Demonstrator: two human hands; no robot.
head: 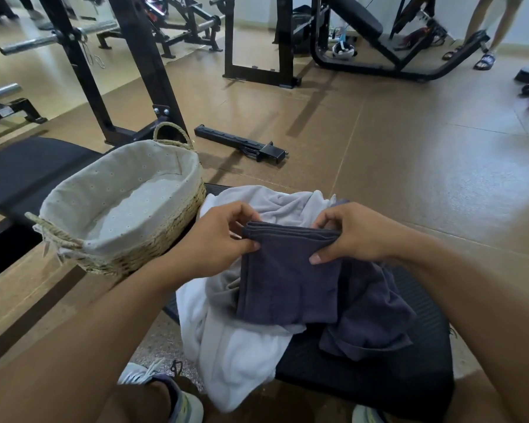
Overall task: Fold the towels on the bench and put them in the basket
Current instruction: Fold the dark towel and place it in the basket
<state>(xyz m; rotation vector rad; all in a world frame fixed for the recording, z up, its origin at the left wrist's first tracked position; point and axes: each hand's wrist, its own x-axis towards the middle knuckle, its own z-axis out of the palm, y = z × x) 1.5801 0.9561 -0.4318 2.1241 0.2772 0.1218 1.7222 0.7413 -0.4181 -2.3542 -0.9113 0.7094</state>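
Head view: gym floor seen from above, looking down past two bare forearms.
Hands: two. The left hand [219, 236] and the right hand [353, 232] are raised level with each other, above the pile of cloth.
Hand state: both are clenched on the same cloth. Each pinches one top corner of the folded dark towel [287, 276] between thumb and curled fingers.
Dark towels: two. The folded one hangs flat between the hands, its layered top edge stretched straight from one hand to the other. A second dark towel [376, 315] lies crumpled below the right hand, partly behind the hanging one.
Pale towels: I cannot tell whether one or several. A rumpled white and light grey heap [235, 346] lies under and to the left of the held towel, spilling over the near edge.
Counter: one black padded counter [416, 361] carries the pile.
Basket: one woven basket [126, 206] with a pale cloth lining and two rope handles sits to the left of the left hand, near the pile. Nothing but the lining shows inside it.
Shoes: two, at the bottom edge of the frame; the left shoe [184, 404] is the plainer to see.
Floor: brown floor [409, 154] with one black metal bar [242, 143] lying beyond the basket.
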